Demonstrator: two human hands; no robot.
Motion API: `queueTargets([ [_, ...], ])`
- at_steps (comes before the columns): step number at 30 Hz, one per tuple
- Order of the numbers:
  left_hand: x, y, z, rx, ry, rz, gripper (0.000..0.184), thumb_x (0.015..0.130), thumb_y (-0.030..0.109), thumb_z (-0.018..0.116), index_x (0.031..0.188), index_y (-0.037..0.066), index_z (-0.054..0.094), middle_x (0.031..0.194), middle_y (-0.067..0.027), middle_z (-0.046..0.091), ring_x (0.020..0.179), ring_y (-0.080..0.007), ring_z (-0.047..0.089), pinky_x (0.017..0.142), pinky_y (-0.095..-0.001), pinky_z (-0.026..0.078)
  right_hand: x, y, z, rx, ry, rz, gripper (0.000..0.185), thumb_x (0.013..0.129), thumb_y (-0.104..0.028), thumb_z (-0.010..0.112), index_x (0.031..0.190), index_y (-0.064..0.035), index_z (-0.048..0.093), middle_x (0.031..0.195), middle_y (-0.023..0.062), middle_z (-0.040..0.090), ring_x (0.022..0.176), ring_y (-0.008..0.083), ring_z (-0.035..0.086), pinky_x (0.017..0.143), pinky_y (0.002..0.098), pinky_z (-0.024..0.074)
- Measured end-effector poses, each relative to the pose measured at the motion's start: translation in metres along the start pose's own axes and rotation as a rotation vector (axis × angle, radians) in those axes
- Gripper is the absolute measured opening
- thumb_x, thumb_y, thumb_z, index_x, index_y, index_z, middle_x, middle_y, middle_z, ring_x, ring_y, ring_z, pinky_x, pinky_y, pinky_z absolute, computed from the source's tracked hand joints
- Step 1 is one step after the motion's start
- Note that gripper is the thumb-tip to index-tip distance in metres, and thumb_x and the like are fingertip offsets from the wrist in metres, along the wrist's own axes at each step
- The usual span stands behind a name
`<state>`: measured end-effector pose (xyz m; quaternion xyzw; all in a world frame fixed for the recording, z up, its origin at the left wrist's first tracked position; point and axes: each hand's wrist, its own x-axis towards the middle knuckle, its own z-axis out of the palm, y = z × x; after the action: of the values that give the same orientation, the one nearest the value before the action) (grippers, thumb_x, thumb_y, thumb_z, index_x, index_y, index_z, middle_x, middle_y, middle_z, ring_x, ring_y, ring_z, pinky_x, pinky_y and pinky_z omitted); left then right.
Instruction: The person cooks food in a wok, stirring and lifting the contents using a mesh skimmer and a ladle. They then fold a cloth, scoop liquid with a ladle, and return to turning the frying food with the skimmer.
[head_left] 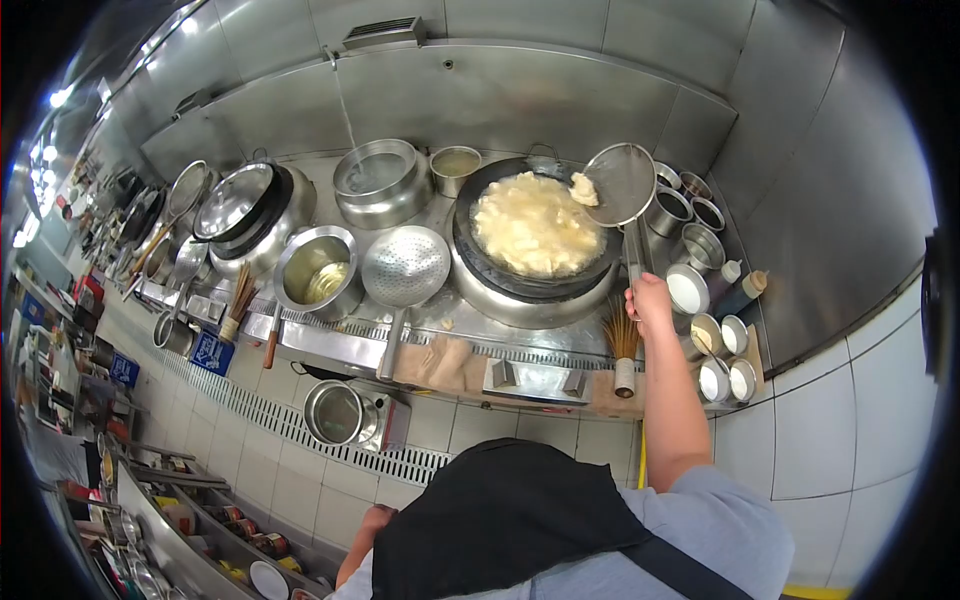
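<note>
My right hand (652,300) is wrapped round the handle of a round wire-mesh skimmer (622,180). The skimmer hangs over the right rim of a wok (485,272), and a pale, battered-looking piece of food (584,189) is at its left edge. Many similar pale pieces (535,225) fill the wok in bubbling liquid. Down beside the black apron (500,510) is my left hand (376,516), away from the stove; its fingers are mostly hidden, so I cannot tell whether it holds anything.
Left of the wok are a perforated ladle (406,266), a pot (318,238) and a water-filled basin (376,178). Seasoning containers (688,288) and squeeze bottles (740,292) crowd the right side. A bamboo brush (622,350) lies at the counter's front edge. Another pot (334,412) sits lower down.
</note>
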<state>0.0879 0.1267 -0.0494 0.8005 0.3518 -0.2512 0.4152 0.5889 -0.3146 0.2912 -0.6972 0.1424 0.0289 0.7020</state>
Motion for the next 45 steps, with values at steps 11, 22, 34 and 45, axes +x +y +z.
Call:
queueTargets([
  [11, -0.047, -0.027, 0.017, 0.069, -0.056, -0.175, 0.045, 0.080, 0.045, 0.055, 0.099, 0.006, 0.067, 0.105, -0.0178, 0.063, 0.102, -0.0337, 0.059, 0.086, -0.0409, 0.046, 0.065, -0.001, -0.011, -0.668, 0.233, -0.600, 0.022, 0.085, -0.011, 0.046, 0.090, 0.0049, 0.060, 0.075, 0.0233, 0.063, 0.069, 0.0388, 0.061, 0.062, 0.0408, 0.0483],
  [22, -0.050, -0.012, 0.015, 0.041, -0.031, -0.175, 0.045, 0.080, 0.045, 0.055, 0.098, 0.006, 0.067, 0.106, -0.0183, 0.063, 0.102, -0.0338, 0.058, 0.086, -0.0409, 0.046, -0.008, -0.076, -0.032, -1.066, 0.102, -0.642, 0.025, 0.086, -0.014, 0.048, 0.102, -0.0002, 0.061, 0.089, 0.0224, 0.062, 0.086, 0.0383, 0.059, 0.075, 0.0427, 0.0462],
  [34, -0.036, -0.003, -0.010, 0.099, -0.030, -0.145, 0.044, 0.079, 0.045, 0.055, 0.096, 0.006, 0.067, 0.107, -0.0189, 0.062, 0.103, -0.0340, 0.058, 0.087, -0.0407, 0.046, 0.014, -0.086, -0.014, -1.322, 0.054, -0.597, 0.022, 0.085, -0.018, 0.048, 0.093, -0.0038, 0.063, 0.091, 0.0238, 0.062, 0.091, 0.0404, 0.058, 0.080, 0.0473, 0.0467],
  [45, -0.030, 0.017, -0.015, 0.088, -0.025, -0.105, 0.044, 0.078, 0.044, 0.056, 0.095, 0.005, 0.068, 0.107, -0.0195, 0.062, 0.103, -0.0341, 0.058, 0.087, -0.0407, 0.046, 0.079, -0.044, 0.052, -0.996, 0.016, -0.603, 0.024, 0.081, -0.016, 0.047, 0.087, 0.0005, 0.063, 0.089, 0.0256, 0.060, 0.090, 0.0427, 0.057, 0.080, 0.0459, 0.0460],
])
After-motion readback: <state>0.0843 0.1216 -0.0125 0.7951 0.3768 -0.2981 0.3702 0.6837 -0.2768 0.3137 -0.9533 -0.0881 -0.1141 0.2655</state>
